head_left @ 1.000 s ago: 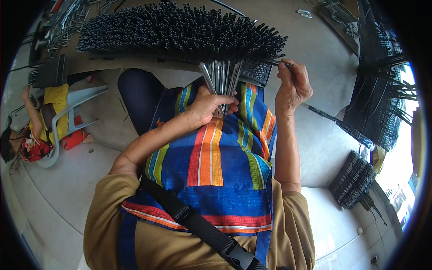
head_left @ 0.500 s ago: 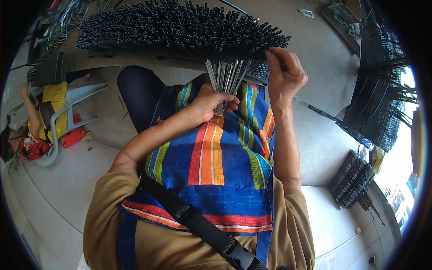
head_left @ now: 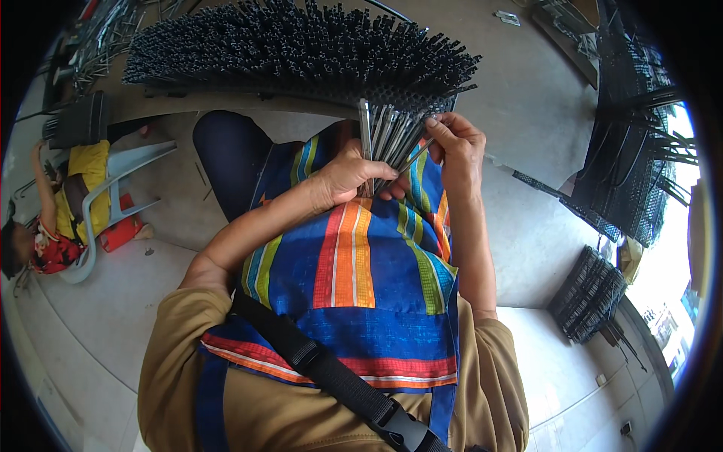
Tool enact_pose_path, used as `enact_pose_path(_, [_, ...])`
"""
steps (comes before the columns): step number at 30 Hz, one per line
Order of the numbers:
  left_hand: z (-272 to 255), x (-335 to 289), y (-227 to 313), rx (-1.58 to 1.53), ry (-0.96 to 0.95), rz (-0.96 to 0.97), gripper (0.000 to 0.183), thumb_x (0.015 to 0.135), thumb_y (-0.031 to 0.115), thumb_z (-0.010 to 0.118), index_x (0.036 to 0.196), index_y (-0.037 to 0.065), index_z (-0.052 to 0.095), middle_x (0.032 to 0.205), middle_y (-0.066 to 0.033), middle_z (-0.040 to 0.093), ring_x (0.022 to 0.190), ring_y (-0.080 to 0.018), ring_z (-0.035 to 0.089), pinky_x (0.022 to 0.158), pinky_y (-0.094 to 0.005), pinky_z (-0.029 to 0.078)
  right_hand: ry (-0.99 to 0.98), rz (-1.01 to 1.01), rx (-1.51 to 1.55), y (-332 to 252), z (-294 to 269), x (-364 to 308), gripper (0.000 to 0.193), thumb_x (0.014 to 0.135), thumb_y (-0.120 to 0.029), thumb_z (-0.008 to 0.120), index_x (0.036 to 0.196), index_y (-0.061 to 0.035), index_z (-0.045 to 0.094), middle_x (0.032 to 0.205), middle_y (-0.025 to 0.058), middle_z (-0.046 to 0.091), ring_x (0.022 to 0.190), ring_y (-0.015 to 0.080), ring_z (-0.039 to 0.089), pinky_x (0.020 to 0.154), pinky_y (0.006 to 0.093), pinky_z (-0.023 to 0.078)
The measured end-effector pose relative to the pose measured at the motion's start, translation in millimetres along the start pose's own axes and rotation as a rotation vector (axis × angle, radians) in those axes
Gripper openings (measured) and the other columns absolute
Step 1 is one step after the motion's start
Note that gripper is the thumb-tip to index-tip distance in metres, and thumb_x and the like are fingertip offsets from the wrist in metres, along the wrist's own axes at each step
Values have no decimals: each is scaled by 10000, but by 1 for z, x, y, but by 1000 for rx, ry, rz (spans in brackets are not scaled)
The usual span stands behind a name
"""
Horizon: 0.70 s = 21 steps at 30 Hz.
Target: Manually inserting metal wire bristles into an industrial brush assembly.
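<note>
My left hand [head_left: 350, 175] is wrapped round the lower part of a bundle of thin silvery metal rods [head_left: 382, 135], held upright over my lap. Their upper ends fan out toward the far side. Beside the bundle's right edge, my right hand [head_left: 461, 147] is closed, thumb and fingertips pinching a rod at its upper end. Just beyond the bundle, densely packed black sticks [head_left: 301, 49] stand in a wide black perforated holder [head_left: 440, 102]. The lower ends of the held rods are mostly hidden by my left hand.
A striped blue apron [head_left: 407, 279] covers my lap. At left, another person in a yellow apron [head_left: 86, 162] is by a pale plastic chair [head_left: 94, 218]. Black mesh racks [head_left: 633, 151] stand at right, with a dark bundle [head_left: 587, 294] on the floor. Loose metal rods [head_left: 102, 41] lie far left.
My right hand has moved down and left from the edge of the black sticks to the rod bundle. The bundle has tilted slightly right; my left hand still grips it.
</note>
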<state>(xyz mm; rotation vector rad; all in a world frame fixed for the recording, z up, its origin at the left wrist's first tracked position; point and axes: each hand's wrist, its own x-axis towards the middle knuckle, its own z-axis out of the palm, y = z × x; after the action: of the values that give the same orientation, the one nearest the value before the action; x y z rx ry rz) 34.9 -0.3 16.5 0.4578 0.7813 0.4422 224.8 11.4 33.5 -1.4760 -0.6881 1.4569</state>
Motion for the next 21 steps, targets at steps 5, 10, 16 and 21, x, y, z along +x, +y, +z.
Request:
enact_pose_path(5, [-1,-1,0,22,101,63,282,807,32,620,1086,-5,620,885,-160,690,733,-241,692,594,-311,564,107,-27,66,8,0,0,73,839,-65,658,827,5,643,646,38,608,456,75,465,429,213,337])
enact_pose_path(10, [-7,8,-7,-29,236,-22,235,820,38,627,1049,-20,636,891,-158,690,741,-243,694,608,-324,568,75,-38,203,13,-8,4,60,837,-53,658,818,2,644,645,37,604,463,76,467,431,209,334])
enact_pose_path(16, [-7,6,-7,39,309,13,160,826,20,604,975,-28,634,848,-156,684,705,-241,686,632,-341,574,290,-487,167,-12,-20,3,29,828,5,658,847,25,651,654,37,588,508,78,499,468,202,374])
enact_pose_path(21, [-5,9,-6,-68,294,13,211,784,-52,570,989,-34,617,834,-165,676,715,-253,686,642,-350,581,378,-705,23,-25,-20,14,71,789,55,693,832,6,664,751,26,619,587,72,549,529,196,438])
